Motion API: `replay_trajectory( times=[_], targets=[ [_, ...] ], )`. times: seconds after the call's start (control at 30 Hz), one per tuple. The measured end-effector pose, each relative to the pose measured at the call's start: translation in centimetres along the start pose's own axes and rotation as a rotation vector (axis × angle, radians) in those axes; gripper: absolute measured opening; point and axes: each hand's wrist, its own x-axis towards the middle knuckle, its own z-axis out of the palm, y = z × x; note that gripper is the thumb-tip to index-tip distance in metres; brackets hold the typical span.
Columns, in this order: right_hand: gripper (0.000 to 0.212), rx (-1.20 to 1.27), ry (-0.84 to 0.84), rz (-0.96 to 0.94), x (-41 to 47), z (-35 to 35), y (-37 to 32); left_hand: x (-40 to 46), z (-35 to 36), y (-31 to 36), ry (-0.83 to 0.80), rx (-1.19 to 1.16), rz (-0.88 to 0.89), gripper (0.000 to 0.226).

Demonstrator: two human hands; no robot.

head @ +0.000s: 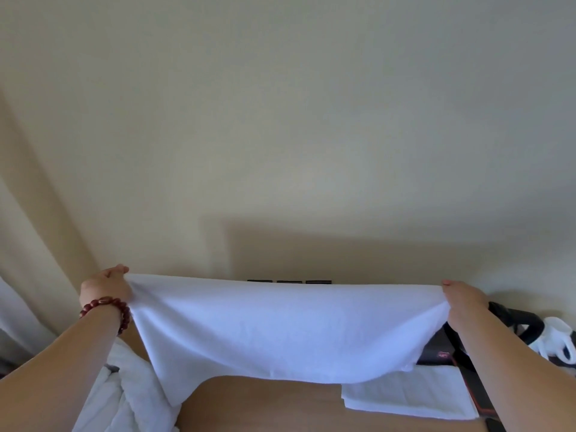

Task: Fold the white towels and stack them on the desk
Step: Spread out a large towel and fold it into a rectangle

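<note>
**White towel held spread between both hands above the desk**

The left hand (107,285) pinches the upper left corner of a white terry-cloth towel (280,325), with fingers and thumb closed on the fabric. A bracelet of dark red round beads (107,308) sits on the left wrist. The right hand (464,296) pinches the upper right corner of the same towel, thumb on the near side and fingers curled behind the edge. Both hands are raised and held well apart, so the top edge of the towel runs nearly straight between them.

The towel hangs down from that edge as a single broad sheet. Its lower edge sags in a curve, and its lower left corner reaches down to the brown wooden desk top (265,403).

On the desk, below the right part of the hanging sheet, lies a folded white rectangular towel (408,397), flat. At the left edge of the desk lies a loose heap of unfolded white towels (124,397).

Behind the folded towel stands a black bag with a red-trimmed strap (467,363); its contents are not visible. Just right of it sits a white object with a looped handle (558,338), too blurred to identify. A cream wall (280,120) fills the background, and a pale curtain (28,244) hangs at the left.
</note>
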Motion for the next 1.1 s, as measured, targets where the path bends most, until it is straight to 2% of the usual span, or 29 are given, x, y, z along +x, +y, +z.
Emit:
replay_trajectory(
  times=[0.07,0.13,0.17,0.23,0.3,0.4,0.53,0.7,0.87,1.0,1.1],
  targets=[
    [0.042,0.341,0.006,0.041,-0.7,0.0,-1.4,0.4,-0.2,0.1,0.01,0.01,-0.004,0.032],
    [0.034,0.455,0.061,0.111,-1.0,-0.3,-2.2,0.6,-0.3,0.4,0.01,0.034,0.002,0.033],
    [0.036,0.467,0.022,0.104,-0.8,-0.5,-2.6,0.5,-0.3,0.6,0.014,0.045,0.012,0.033],
    [0.055,0.274,-0.138,0.112,0.2,-0.4,-2.4,0.5,-0.3,0.9,0.027,0.064,0.034,0.032],
    [0.065,0.024,-0.052,0.036,1.7,-0.5,-1.7,0.4,-0.3,1.2,0.033,0.062,0.042,0.032],
    [0.054,0.061,0.025,0.021,0.7,-1.1,-2.1,0.6,-0.3,1.5,0.041,0.048,0.019,0.03],
    [0.079,-0.078,-0.054,-0.05,-0.5,-2.4,-4.2,1.2,-0.4,1.2,0.039,0.047,-0.02,0.031],
    [0.072,-0.29,0.004,-0.122,-1.6,-3.5,-4.8,1.4,-0.7,1.9,0.037,0.012,-0.033,0.029],
    [0.069,-0.469,-0.026,-0.141,-3.1,-5.4,-5.1,0.6,-1.3,4.5,0.011,-0.034,0.0,0.028],
    [0.056,-0.567,-0.041,-0.113,-3.9,-7.0,-4.8,-0.2,-1.8,6.2,-0.002,-0.076,0.023,0.027],
    [0.055,-0.58,-0.013,-0.118,-4.2,-8.4,-5.0,-0.6,-2.3,6.8,0.006,-0.132,0.033,0.026]
  ],
)
